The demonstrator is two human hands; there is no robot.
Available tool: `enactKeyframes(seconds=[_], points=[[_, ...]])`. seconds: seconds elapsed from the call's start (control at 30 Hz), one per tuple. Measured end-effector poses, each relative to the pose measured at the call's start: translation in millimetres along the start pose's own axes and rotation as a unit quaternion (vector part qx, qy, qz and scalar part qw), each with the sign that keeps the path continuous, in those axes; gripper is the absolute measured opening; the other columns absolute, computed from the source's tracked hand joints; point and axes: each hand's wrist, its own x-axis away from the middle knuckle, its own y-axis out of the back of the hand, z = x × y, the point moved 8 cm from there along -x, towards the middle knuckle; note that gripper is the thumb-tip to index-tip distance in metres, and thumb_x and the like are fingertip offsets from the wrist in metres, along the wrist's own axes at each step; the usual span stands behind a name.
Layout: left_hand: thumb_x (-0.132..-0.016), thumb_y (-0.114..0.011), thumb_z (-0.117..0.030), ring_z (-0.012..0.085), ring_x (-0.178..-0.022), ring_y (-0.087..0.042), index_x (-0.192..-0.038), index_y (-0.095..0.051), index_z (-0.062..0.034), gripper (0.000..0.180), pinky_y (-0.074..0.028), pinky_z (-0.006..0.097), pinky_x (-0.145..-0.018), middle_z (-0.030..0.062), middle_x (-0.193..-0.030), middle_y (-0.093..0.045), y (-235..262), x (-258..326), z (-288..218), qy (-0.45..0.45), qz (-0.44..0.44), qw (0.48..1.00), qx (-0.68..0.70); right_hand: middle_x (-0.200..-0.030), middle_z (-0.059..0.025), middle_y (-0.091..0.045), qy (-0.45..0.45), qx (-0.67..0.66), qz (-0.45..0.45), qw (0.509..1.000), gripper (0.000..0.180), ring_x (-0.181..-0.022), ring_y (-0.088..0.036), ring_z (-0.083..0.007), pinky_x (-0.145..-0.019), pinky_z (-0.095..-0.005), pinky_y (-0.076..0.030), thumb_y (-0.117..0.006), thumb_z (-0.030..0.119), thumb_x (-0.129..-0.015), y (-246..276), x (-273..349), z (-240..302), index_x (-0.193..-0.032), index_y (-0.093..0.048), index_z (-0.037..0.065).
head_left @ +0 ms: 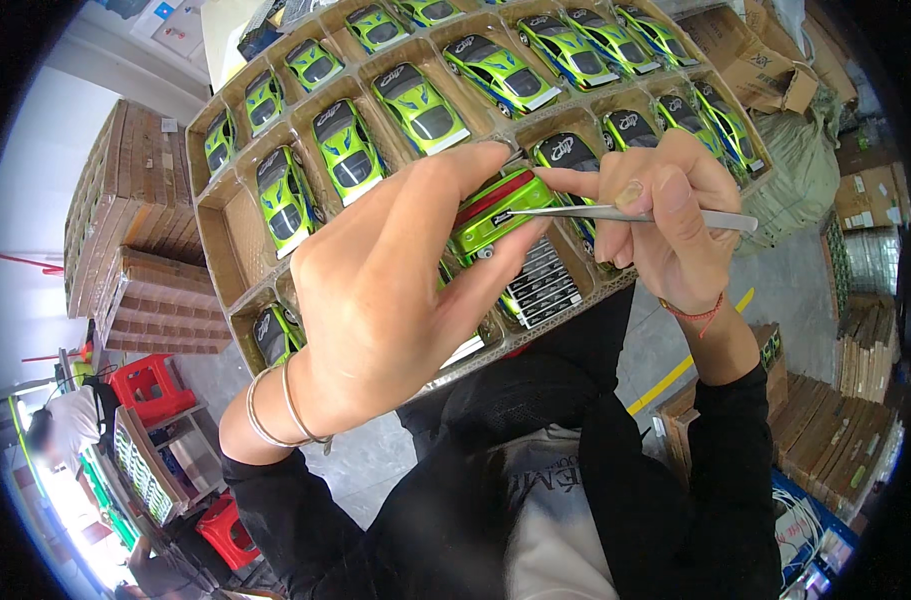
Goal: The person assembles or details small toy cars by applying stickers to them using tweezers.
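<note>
My left hand (375, 270) is closed around a small green toy car (490, 222), its rear end with a red strip turned up toward me. Between the thumb and fingers of my right hand (675, 215) is a pair of metal tweezers (615, 213). Their tips touch the rear of the car at a small dark plate. Below both hands lies a divided cardboard tray (237, 235) holding many green toy cars. One compartment, partly behind my left hand, holds a sheet of black-and-white stickers (545, 285).
Stacked cardboard trays (125, 200) stand at the left, near red plastic stools (150, 388). Another person (70, 425) is at the far left. Cardboard boxes (755, 60) and a green sack (800, 165) lie at the right, with flattened cardboard (835, 430) below.
</note>
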Motion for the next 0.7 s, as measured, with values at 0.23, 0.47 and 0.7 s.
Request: enactKeyframes(seconds=[0.23,0.47,0.7], points=[[-0.076,-0.085,-0.008,0.013,-0.085,-0.068,-0.113,-0.065,0.0026,0.043,-0.054,0.026,-0.076,0.0108,-0.096,-0.071,-0.1,0.6,-0.1,-0.004,-0.009,1.0,0.003,-0.068,-0.0087,-0.061,-0.008,0.002,-0.004,1.0,0.029,-0.056,-0.056,-0.0103,-0.099,-0.0474,-0.051,-0.047,0.024,-0.104,1.2,-2.0,-0.7,-0.088,-0.054,0.001],[-0.076,-0.084,-0.008,0.0122,-0.085,-0.068,-0.113,-0.065,0.0029,0.043,-0.054,0.026,-0.076,0.0105,-0.095,-0.071,-0.6,0.7,-0.3,-0.006,-0.012,1.0,0.008,-0.059,-0.0057,-0.051,-0.041,0.067,0.005,0.997,0.031,-0.052,-0.049,-0.0105,-0.098,-0.0555,-0.05,-0.043,0.033,-0.105,1.3,-2.9,-0.4,-0.087,-0.05,0.008],[-0.072,-0.086,-0.003,0.0179,-0.089,-0.069,-0.106,-0.064,0.0014,0.04,-0.056,0.031,-0.075,0.0165,-0.104,-0.07,-1.4,2.9,1.3,0.006,-0.067,0.996,0.059,-0.06,-0.005,-0.05,-0.014,0.057,0.0,0.998,0.031,-0.052,-0.049,-0.0109,-0.097,-0.0555,-0.051,-0.044,0.032,-0.105,-1.3,-5.3,0.9,-0.086,-0.05,0.008]])
